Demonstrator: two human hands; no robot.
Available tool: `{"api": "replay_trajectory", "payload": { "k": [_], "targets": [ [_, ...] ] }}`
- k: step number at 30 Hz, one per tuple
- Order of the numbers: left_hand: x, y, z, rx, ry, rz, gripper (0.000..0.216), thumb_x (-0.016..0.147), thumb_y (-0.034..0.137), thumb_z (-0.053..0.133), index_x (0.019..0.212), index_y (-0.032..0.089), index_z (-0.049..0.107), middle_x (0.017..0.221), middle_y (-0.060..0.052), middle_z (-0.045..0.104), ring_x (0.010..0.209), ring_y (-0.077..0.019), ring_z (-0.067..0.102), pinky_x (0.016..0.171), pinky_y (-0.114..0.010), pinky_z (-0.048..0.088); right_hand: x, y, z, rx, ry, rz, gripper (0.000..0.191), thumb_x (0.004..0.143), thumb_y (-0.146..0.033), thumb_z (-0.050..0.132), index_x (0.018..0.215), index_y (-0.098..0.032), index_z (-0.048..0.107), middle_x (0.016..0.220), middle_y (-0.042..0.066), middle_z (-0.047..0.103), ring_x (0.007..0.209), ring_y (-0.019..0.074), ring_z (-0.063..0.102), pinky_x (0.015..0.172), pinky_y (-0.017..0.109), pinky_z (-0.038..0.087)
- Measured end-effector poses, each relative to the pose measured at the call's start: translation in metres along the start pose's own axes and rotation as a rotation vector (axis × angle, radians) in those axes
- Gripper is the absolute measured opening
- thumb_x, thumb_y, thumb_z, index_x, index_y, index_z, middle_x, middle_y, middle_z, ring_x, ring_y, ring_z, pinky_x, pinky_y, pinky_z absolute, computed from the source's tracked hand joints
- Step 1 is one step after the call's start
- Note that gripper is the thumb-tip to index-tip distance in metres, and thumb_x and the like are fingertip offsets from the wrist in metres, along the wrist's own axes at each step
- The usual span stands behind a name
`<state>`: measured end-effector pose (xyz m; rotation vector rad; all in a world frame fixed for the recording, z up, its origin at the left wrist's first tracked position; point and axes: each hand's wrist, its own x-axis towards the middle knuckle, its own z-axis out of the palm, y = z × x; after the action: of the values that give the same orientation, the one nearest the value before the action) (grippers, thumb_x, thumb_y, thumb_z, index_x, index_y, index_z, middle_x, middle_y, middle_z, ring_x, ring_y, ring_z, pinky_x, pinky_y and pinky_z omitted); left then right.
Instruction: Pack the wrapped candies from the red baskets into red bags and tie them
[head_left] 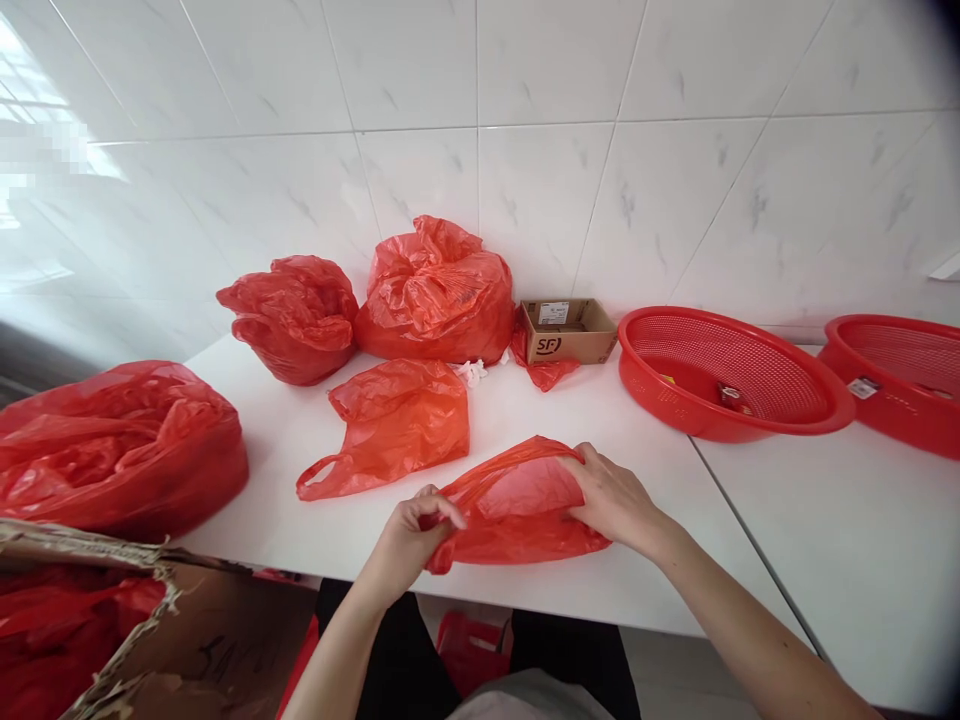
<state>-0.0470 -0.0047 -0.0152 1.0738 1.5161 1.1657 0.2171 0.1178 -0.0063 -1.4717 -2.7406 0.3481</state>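
A thin red plastic bag (517, 540) lies near the front edge of the white table, its mouth spread apart between my hands. My left hand (416, 535) pinches the bag's left end between thumb and fingers. At the opposite end, my right hand (611, 498) grips the rim, with some of its fingers hidden inside or behind the film. Just beyond, a second flat red plastic bag (409, 425) rests with one loop handle pointing left; neither hand touches it.
Full red bags (439, 295) stand against the tiled wall, beside a small cardboard box (570, 335). Two red plastic baskets (739, 365) sit on the right, the nearer one with small items inside. At left are a large red bag (127, 450) and an open carton (217, 630).
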Motion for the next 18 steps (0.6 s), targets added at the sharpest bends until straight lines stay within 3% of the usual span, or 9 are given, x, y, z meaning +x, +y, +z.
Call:
{"api": "replay_trajectory", "payload": {
  "k": [1, 3, 6, 13, 18],
  "targets": [
    [0.000, -0.002, 0.001, 0.083, 0.018, 0.020, 0.006, 0.074, 0.023, 0.065, 0.077, 0.020, 0.070, 0.075, 0.000, 0.044, 0.052, -0.0102, 0.047, 0.045, -0.023, 0.042, 0.000, 0.002, -0.001, -0.001, -0.006, 0.003, 0.060, 0.075, -0.026, 0.066, 0.132, -0.028, 0.051, 0.111, 0.007, 0.050, 0.091, 0.0239, 0.060, 0.066, 0.032, 0.045],
    [-0.001, -0.006, 0.004, 0.253, 0.066, 0.065, 0.035, 0.073, 0.015, 0.060, 0.103, 0.026, 0.073, 0.089, -0.002, 0.044, 0.065, -0.0138, 0.052, 0.057, -0.027, 0.048, -0.001, 0.004, -0.004, -0.001, -0.015, 0.009, 0.060, 0.075, -0.026, 0.066, 0.132, -0.027, 0.050, 0.113, 0.008, 0.050, 0.091, 0.0241, 0.060, 0.066, 0.032, 0.045],
    [-0.002, -0.010, 0.006, 0.496, 0.082, 0.108, 0.066, 0.070, 0.006, 0.053, 0.130, 0.031, 0.059, 0.101, -0.004, 0.045, 0.078, -0.0182, 0.055, 0.074, -0.033, 0.048, -0.003, 0.006, -0.007, 0.018, -0.031, 0.022, 0.062, 0.075, -0.030, 0.066, 0.134, -0.027, 0.048, 0.114, 0.008, 0.050, 0.090, 0.0233, 0.061, 0.066, 0.031, 0.045],
    [-0.003, -0.012, 0.004, 0.662, 0.023, 0.109, 0.068, 0.074, 0.004, 0.046, 0.137, 0.028, 0.050, 0.116, -0.009, 0.047, 0.093, -0.0223, 0.063, 0.084, -0.036, 0.050, -0.004, 0.004, -0.012, 0.044, -0.069, 0.039, 0.060, 0.074, -0.031, 0.066, 0.132, -0.026, 0.050, 0.115, 0.007, 0.051, 0.089, 0.0230, 0.061, 0.068, 0.031, 0.046],
    [-0.004, -0.010, 0.000, 0.506, 0.030, 0.149, 0.068, 0.073, 0.002, 0.045, 0.136, 0.026, 0.052, 0.126, -0.009, 0.051, 0.115, -0.0219, 0.058, 0.098, -0.033, 0.047, -0.008, 0.014, -0.012, 0.151, -0.121, -0.021, 0.073, 0.066, -0.019, 0.065, 0.136, -0.031, 0.048, 0.133, 0.007, 0.048, 0.112, 0.0271, 0.057, 0.085, 0.035, 0.049]
  ]
}}
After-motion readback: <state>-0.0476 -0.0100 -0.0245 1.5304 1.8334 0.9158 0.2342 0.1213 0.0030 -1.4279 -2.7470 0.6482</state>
